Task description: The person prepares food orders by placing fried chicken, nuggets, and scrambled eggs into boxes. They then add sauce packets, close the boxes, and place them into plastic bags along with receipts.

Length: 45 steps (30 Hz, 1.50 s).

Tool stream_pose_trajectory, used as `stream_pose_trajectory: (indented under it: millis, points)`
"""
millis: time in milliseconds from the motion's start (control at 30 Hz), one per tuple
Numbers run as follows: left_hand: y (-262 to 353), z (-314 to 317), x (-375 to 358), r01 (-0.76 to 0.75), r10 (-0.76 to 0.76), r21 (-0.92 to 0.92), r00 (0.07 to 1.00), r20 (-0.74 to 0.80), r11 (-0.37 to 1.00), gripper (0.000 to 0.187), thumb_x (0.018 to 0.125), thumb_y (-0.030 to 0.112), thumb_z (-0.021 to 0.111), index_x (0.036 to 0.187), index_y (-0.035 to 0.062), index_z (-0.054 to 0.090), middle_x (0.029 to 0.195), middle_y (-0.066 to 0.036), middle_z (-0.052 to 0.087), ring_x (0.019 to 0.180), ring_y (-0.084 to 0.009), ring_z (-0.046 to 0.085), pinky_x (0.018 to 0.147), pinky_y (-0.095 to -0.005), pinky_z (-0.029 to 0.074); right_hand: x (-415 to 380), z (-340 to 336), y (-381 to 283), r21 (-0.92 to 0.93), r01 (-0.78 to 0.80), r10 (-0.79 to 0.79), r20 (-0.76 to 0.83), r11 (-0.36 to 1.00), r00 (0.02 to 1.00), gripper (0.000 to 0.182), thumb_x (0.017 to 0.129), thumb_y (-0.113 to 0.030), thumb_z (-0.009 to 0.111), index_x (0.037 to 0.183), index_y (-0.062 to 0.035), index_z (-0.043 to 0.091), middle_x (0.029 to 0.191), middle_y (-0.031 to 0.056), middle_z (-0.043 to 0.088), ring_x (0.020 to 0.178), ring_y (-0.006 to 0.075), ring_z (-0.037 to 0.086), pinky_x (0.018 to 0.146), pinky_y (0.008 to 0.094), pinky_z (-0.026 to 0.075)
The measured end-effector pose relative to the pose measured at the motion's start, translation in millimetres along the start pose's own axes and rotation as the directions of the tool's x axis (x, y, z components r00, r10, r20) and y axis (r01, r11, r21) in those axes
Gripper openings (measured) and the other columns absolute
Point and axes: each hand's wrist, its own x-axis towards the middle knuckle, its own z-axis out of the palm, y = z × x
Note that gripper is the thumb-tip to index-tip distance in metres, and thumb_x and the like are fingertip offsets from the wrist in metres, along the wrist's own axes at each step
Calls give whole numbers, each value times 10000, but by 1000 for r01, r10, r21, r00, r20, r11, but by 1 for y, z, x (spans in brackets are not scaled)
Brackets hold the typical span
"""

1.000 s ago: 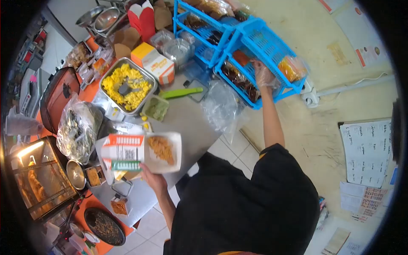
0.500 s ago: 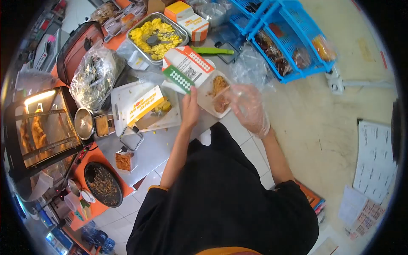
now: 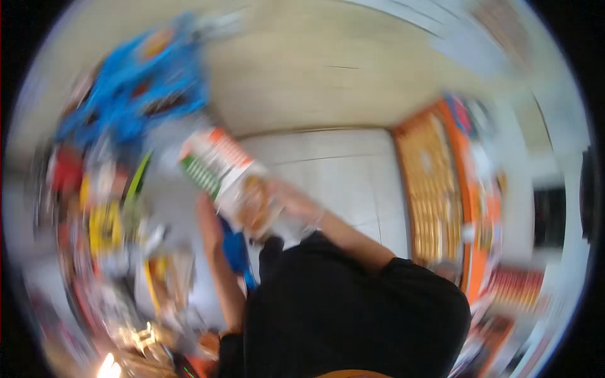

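Note:
A cardboard takeaway box (image 3: 222,159) with a white, orange and green lid standing open is held out in front of me. In its tray lies brown fried chicken (image 3: 254,198), smeared by motion. My left hand (image 3: 207,211) grips the box at its lower left, beside the green flap. On the opposite side, my right hand (image 3: 293,201), in a clear plastic glove, is closed at the tray's edge near the chicken. The fingertips of both hands are blurred.
Blue plastic baskets (image 3: 135,82) with packed items stand at the upper left. On the metal counter (image 3: 179,217) are a green-handled utensil (image 3: 138,176) and a tray of yellow food (image 3: 106,227). Tiled floor (image 3: 340,176) lies ahead; an orange-edged shelf unit (image 3: 435,189) stands right.
My view has swung to the right, so the counter and baskets now sit at the left. The open box has come along between my hands, and my right hand has closed in on the tray.

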Motion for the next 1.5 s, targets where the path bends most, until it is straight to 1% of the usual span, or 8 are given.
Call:
stream_pose_trajectory:
  millis: [200, 500, 700, 833, 933, 1200, 1300, 1500]
  points:
    - [15, 354, -53, 73, -49, -60, 941, 334, 996, 309, 998, 86, 529, 1273, -53, 560, 1201, -148, 632, 1071, -175, 612, 930, -317, 499, -243, -204, 46, 336, 259, -3, -605, 906, 796, 570, 1057, -417, 381, 1450, -5, 399, 1419, 108, 486, 1283, 194, 454, 1084, 327, 367]
    - [6, 684, -188, 133, -13, -89, 619, 785, 987, 289, 985, 12, 516, 1265, -42, 564, 1264, -142, 597, 1120, -170, 573, 944, -292, 467, -497, -303, 81, 125, 457, 137, -991, 881, 6, 538, 1059, -405, 375, 1383, 19, 441, 1325, 125, 549, 1220, 194, 511, 1065, 331, 390]
    - [-29, 887, -313, -199, 94, -106, -69, 993, 974, 332, 926, 13, 595, 1257, 23, 604, 1229, -92, 619, 1127, -158, 567, 914, -276, 480, -710, -368, 128, -206, 634, 143, -879, 745, -454, 556, 1047, -461, 372, 1420, -49, 386, 1352, 95, 526, 1208, 195, 549, 1006, 378, 474]
    - [-82, 993, -502, 51, -26, 79, -660, 751, 996, 542, 845, -1, 629, 1373, 79, 535, 1361, -107, 558, 1243, -201, 509, 1085, -336, 362, -871, -396, 193, -193, 559, 286, -700, 806, -654, 562, 1042, -497, 344, 1399, -69, 423, 1283, 99, 581, 1157, 211, 592, 922, 388, 532]
    - [-93, 1044, -654, 87, 37, 51, -782, 622, 995, 717, 772, -57, 582, 1454, 121, 453, 1421, -136, 500, 1311, -238, 470, 1108, -327, 345, -984, -418, 265, -221, 537, 324, -595, 814, -736, 548, 1045, -484, 350, 1392, -70, 439, 1280, 98, 586, 1161, 216, 591, 923, 387, 531]
    - [-218, 1158, -887, -245, 171, -324, -492, 854, 914, 406, 785, 107, 694, 1188, 66, 656, 1278, -131, 587, 1131, -322, 541, 1007, -446, 417, -1178, -481, 420, 27, 467, 400, -559, 884, -726, 559, 1039, -438, 412, 1419, -29, 407, 1289, 110, 577, 1123, 226, 606, 934, 361, 510]
    - [-215, 1179, -890, -354, 101, -263, -416, 904, 898, 402, 798, 146, 690, 1190, 65, 653, 1382, -112, 519, 1260, -299, 451, 1063, -449, 371, -1219, -461, 522, 351, -346, -78, -595, 870, -800, 466, 1008, -344, 503, 1340, -16, 505, 1200, 146, 597, 1059, 264, 606, 879, 376, 505]
    - [-196, 1184, -870, -508, 52, -296, -439, 897, 809, 543, 758, 225, 701, 1269, 68, 607, 1576, -71, 307, 1423, -331, 261, 1145, -512, 238, -1175, -604, 360, 339, -436, -98, -687, 834, -720, 326, 955, -180, 547, 1217, 5, 605, 1130, 140, 621, 1073, 264, 577, 916, 361, 457]
